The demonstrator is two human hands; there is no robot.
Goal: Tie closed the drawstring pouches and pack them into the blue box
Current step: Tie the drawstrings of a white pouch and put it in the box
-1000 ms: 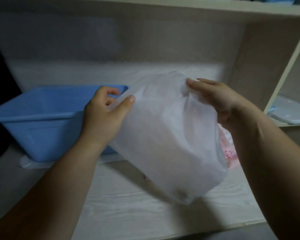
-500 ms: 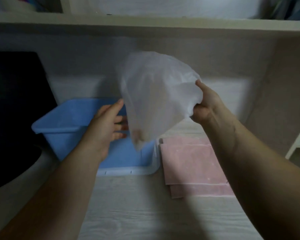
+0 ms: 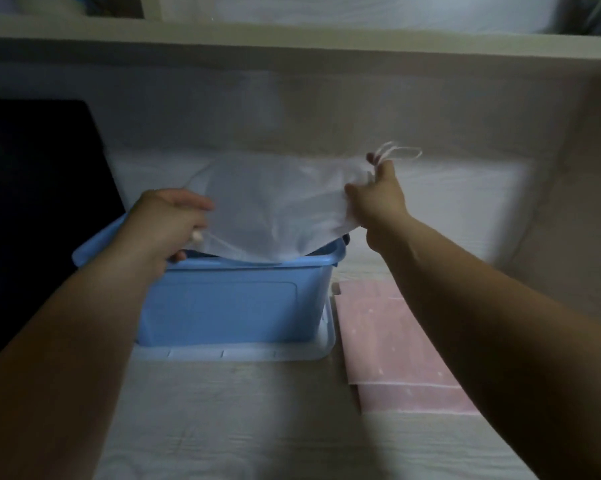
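The pouch [image 3: 274, 202] has dropped onto the blue box [image 3: 229, 306], nearly packed, with left hand [image 3: 167, 230] and right hand [image 3: 378, 199] fingers pinching its ends.

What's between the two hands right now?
Head view: the white pouch spans from the left hand to the right hand. Both grip it, just over the rim of the open blue box.

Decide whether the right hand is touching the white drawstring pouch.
Touching. The head view shows the right hand gripping the white drawstring pouch at its gathered end, cord loops sticking out above the hand.
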